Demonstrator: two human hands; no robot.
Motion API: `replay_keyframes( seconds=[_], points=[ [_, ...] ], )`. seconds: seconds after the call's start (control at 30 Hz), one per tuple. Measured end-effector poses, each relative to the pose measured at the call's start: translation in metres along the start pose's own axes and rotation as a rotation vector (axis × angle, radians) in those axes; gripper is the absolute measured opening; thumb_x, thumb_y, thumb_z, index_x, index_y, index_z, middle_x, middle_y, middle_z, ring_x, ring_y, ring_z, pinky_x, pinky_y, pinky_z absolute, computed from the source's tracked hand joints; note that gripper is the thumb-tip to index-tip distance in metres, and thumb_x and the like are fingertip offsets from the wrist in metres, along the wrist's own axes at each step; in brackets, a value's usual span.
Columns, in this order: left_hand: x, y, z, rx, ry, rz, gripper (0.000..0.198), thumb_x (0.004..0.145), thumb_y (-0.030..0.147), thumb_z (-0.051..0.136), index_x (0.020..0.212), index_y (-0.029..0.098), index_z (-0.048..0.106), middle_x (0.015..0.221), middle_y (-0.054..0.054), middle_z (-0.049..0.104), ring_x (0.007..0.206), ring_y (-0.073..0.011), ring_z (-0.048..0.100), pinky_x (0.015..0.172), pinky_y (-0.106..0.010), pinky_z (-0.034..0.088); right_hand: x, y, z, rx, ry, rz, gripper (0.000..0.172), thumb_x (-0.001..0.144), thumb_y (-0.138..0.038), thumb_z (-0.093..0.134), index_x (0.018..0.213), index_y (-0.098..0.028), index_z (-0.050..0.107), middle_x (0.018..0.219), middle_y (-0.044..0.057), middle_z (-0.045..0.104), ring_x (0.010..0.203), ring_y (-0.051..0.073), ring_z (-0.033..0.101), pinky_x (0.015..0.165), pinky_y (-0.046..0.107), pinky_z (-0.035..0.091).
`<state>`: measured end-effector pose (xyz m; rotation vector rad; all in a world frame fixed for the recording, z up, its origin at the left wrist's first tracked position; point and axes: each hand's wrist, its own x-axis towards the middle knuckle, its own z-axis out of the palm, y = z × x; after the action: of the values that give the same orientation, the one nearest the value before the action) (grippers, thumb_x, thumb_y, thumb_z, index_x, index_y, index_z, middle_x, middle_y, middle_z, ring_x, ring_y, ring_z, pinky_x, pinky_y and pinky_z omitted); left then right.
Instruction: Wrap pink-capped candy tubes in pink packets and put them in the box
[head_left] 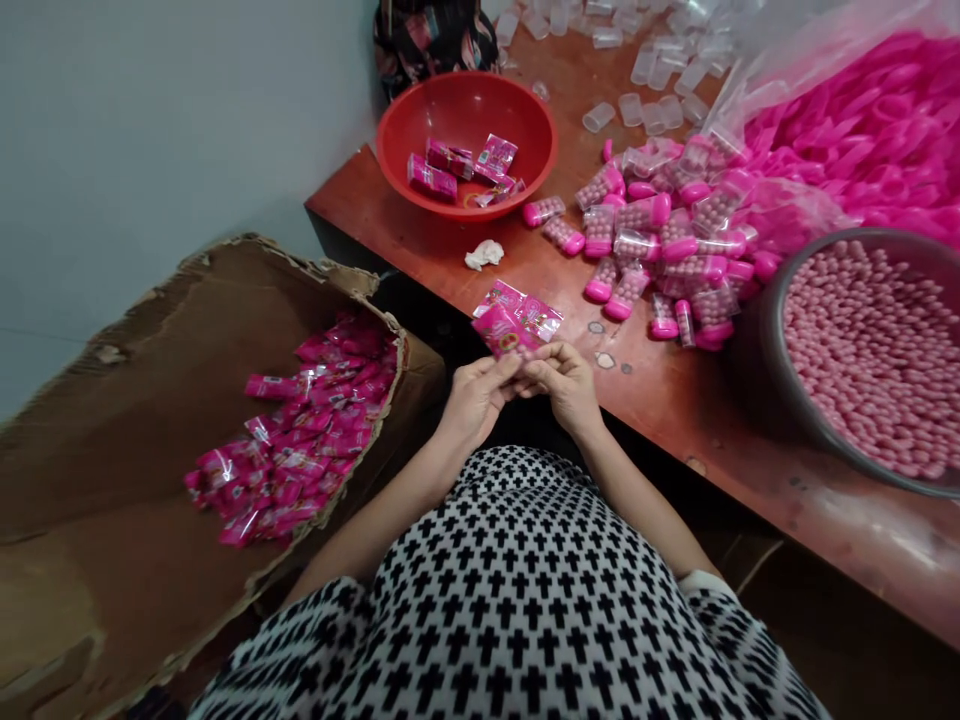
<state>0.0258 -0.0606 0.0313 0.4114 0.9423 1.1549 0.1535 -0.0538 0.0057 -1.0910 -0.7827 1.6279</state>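
Both hands meet at the near edge of the red-brown table (675,400), just above my lap. My left hand (476,395) and my right hand (566,380) are closed, fingertips pinching a pink printed packet (501,330) between them. Two more pink packets (536,315) lie on the table right behind it. A heap of small clear bottles with pink caps (660,250), filled with pink candies, lies further back to the right.
A red bowl (465,110) holds a few pink packets. A grey basin (862,350) of pink candies stands at the right. A torn cardboard box (150,400) on the left holds many packets. Empty clear bottles (660,70), a bag of pink caps (862,130) and a crumpled paper (484,255) are also there.
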Motion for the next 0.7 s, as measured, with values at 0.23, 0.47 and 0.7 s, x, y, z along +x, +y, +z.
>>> replay_keyframes(
  seconds=[0.23,0.47,0.7],
  points=[
    [-0.005,0.034,-0.035,-0.060,0.338,0.373,0.040,0.076,0.059,0.060,0.095,0.025,0.067,0.096,-0.004,0.073,0.094,-0.0181,0.068,0.089,-0.033,0.051,0.001,-0.012,-0.021,-0.188,0.105,-0.107,0.033,0.072,-0.047,0.070,0.076,-0.020,0.052,0.064,-0.002,0.068,0.048,0.010,0.062,0.044,0.019,0.050],
    [0.062,-0.015,0.001,0.929,0.020,0.563,0.031,0.064,0.023,0.079,0.093,0.027,0.071,0.125,-0.006,0.063,0.132,-0.0283,0.040,0.114,-0.044,0.020,0.023,-0.022,-0.045,-0.794,0.204,-0.345,0.023,0.086,-0.042,0.054,0.085,-0.021,0.062,0.076,0.002,0.066,0.070,0.016,0.063,0.069,0.032,0.053],
    [0.083,-0.028,-0.002,1.104,-0.049,0.667,0.008,0.077,0.025,0.067,0.081,0.030,0.072,0.111,-0.005,0.068,0.129,-0.0269,0.043,0.114,-0.048,0.016,0.063,-0.031,-0.039,-1.507,0.145,-0.472,0.023,0.088,-0.029,0.052,0.098,-0.015,0.068,0.107,0.015,0.061,0.100,0.028,0.056,0.082,0.041,0.046]
  ],
)
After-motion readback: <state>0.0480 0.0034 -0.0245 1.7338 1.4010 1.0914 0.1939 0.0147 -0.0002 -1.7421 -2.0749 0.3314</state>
